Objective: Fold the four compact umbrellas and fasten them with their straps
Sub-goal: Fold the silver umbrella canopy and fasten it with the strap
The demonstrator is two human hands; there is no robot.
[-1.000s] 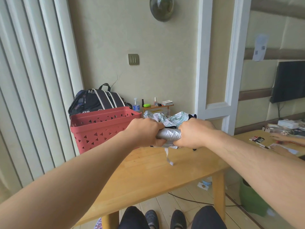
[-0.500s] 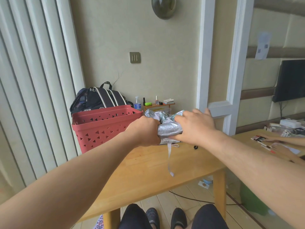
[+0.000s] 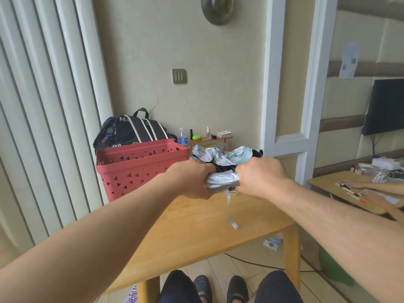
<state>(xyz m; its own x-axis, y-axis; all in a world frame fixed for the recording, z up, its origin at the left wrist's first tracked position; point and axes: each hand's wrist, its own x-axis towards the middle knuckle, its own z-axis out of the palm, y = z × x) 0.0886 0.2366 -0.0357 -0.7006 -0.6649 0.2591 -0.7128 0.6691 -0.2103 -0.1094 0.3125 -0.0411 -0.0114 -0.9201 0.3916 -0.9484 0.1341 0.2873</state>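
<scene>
Wooden table (image 3: 196, 232) | silver umbrella (image 3: 222, 182) between fists | left grip (image 3: 192, 182), right grip (image 3: 260, 177) clenched round its ends

Backpack (image 3: 131, 133) — white letters "MA…" near top, "…ITED" lower down; both cut off.

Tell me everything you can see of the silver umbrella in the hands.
The silver umbrella is a rolled bundle of shiny, crinkled fabric, held level above the wooden table. The left hand grips one end, the right hand the other. Its white strap hangs loose, unfastened. Handle and tip are hidden.
</scene>
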